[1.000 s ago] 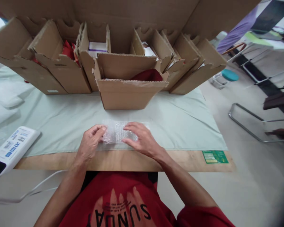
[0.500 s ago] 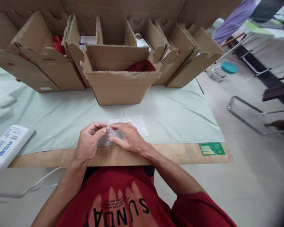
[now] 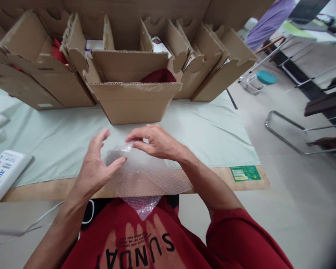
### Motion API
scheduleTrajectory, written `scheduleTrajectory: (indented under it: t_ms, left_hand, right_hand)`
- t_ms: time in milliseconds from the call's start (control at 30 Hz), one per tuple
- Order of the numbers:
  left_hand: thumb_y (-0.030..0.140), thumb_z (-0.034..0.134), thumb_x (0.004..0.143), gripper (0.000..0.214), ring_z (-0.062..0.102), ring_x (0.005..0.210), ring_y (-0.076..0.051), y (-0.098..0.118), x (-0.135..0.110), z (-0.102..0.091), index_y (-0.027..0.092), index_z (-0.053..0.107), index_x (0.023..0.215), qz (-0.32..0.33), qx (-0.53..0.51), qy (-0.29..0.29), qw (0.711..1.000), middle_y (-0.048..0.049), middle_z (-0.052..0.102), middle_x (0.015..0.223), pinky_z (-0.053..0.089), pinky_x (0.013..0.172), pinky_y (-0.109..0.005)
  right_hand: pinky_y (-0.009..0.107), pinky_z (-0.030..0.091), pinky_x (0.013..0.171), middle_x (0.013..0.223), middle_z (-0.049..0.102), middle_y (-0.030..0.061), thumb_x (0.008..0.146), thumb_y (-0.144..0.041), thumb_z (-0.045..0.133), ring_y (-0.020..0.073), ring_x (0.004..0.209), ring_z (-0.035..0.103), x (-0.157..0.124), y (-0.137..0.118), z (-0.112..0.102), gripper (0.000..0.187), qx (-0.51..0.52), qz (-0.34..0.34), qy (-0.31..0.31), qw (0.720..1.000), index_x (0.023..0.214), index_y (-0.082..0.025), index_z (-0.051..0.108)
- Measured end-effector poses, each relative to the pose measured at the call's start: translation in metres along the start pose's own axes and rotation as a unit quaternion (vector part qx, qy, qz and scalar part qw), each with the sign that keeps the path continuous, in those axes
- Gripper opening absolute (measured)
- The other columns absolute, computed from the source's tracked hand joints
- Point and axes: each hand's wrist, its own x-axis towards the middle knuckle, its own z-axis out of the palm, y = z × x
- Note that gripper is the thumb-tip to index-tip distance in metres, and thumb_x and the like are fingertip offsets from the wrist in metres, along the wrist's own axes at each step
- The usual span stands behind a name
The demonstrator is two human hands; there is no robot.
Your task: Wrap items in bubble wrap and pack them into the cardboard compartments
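Note:
A clear sheet of bubble wrap (image 3: 145,179) hangs over the table's front edge, its lower corner against the red shirt. My right hand (image 3: 159,142) pinches the sheet's upper end between thumb and fingers. To the left of that end, my left hand (image 3: 96,160) is spread, thumb and fingers apart, and slightly blurred. Its thumb lies close to the wrap; whether it touches I cannot tell.
A small cardboard box (image 3: 134,104) with dark red material inside stands in front of a row of cardboard compartments (image 3: 58,82). A white device (image 3: 5,175) lies at the left. A green label (image 3: 245,173) is on the table edge. A teal stool (image 3: 266,77) stands on the floor.
The bubble wrap, flat on the cloth before, has been raised and drawn toward me, spreading over the table edge. My left hand has opened and moved left; the right has closed on the wrap.

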Motion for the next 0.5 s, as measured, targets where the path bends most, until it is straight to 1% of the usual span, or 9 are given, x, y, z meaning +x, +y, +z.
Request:
scheduleTrajectory:
  t_ms: [67,100,133,200,267,333,367,433,500]
  left_hand:
    - [0.045,0.072,0.076,0.038,0.067,0.095,-0.023,0.003,0.006,0.008,0.023,0.070,0.107,-0.021,0.016,-0.040,0.999,-0.0031,0.073,0.099,0.052,0.090,-0.037]
    - [0.045,0.067,0.080,0.027,0.066,0.082,-0.020,0.001,0.009,0.011,0.022,0.072,0.094,-0.046,0.006,-0.047,0.998,-0.0012,0.071,0.083,0.052,0.080,-0.034]
    - [0.046,0.064,0.082,0.025,0.062,0.072,-0.018,-0.003,0.011,0.013,0.021,0.072,0.084,-0.073,-0.011,-0.040,0.996,0.0000,0.067,0.072,0.051,0.072,-0.031]
    - [0.045,0.064,0.081,0.026,0.059,0.066,-0.017,-0.014,0.014,0.014,0.021,0.071,0.077,-0.118,-0.044,0.001,0.992,0.0011,0.064,0.066,0.047,0.065,-0.028]
    - [0.043,0.066,0.079,0.024,0.058,0.066,-0.016,-0.026,0.014,0.013,0.020,0.072,0.078,-0.146,-0.061,0.032,0.987,0.0020,0.064,0.065,0.046,0.066,-0.027]
    - [0.042,0.066,0.078,0.025,0.058,0.065,-0.015,-0.034,0.013,0.012,0.019,0.073,0.085,-0.165,-0.080,0.039,0.982,0.0028,0.063,0.065,0.046,0.066,-0.027]
    - [0.042,0.066,0.077,0.029,0.058,0.064,-0.015,-0.035,0.013,0.011,0.019,0.074,0.091,-0.171,-0.092,0.040,0.980,0.0030,0.064,0.065,0.046,0.066,-0.027]
    - [0.042,0.065,0.078,0.039,0.060,0.064,-0.016,-0.035,0.016,0.011,0.016,0.072,0.106,-0.174,-0.108,0.031,0.978,0.0028,0.066,0.067,0.047,0.066,-0.028]
    - [0.042,0.064,0.078,0.047,0.062,0.065,-0.016,-0.032,0.021,0.010,0.016,0.069,0.116,-0.167,-0.078,0.013,0.983,0.0015,0.068,0.069,0.047,0.067,-0.029]
  right_hand:
    - [0.030,0.050,0.081,0.088,0.075,-0.0014,0.093,-0.029,0.064,0.0145,0.080,0.066,0.005,0.008,0.000,0.016,0.046,0.001,-0.008,0.999,0.102,-0.022,0.074]
    - [0.030,0.051,0.081,0.092,0.076,-0.0002,0.092,-0.034,0.066,0.0155,0.084,0.067,0.002,0.014,-0.001,0.021,0.087,0.019,-0.001,0.996,0.107,-0.022,0.073]
    - [0.030,0.053,0.082,0.097,0.076,0.0018,0.090,-0.038,0.068,0.0169,0.088,0.069,-0.005,0.021,-0.003,0.029,0.137,0.048,0.006,0.989,0.114,-0.022,0.072]
    - [0.033,0.055,0.083,0.110,0.076,0.0068,0.086,-0.046,0.072,0.0201,0.098,0.071,-0.027,0.035,-0.005,0.048,0.232,0.122,0.010,0.965,0.127,-0.021,0.066]
    - [0.035,0.057,0.084,0.114,0.076,0.0094,0.082,-0.046,0.077,0.0220,0.100,0.071,-0.056,0.046,-0.002,0.059,0.281,0.199,0.022,0.939,0.133,-0.022,0.062]
    - [0.035,0.057,0.080,0.103,0.076,0.0072,0.078,-0.043,0.080,0.0209,0.092,0.071,-0.079,0.053,0.005,0.062,0.287,0.250,0.067,0.922,0.133,-0.022,0.060]
    - [0.034,0.056,0.077,0.096,0.076,0.0049,0.078,-0.042,0.080,0.0194,0.086,0.071,-0.086,0.055,0.009,0.062,0.283,0.262,0.097,0.918,0.132,-0.021,0.060]
    - [0.032,0.054,0.072,0.085,0.071,0.0007,0.079,-0.041,0.076,0.0163,0.075,0.067,-0.090,0.058,0.017,0.059,0.267,0.265,0.158,0.913,0.131,-0.020,0.059]
    - [0.030,0.052,0.069,0.081,0.068,-0.0017,0.081,-0.039,0.072,0.0144,0.069,0.063,-0.082,0.064,0.018,0.057,0.238,0.256,0.200,0.916,0.132,-0.019,0.057]
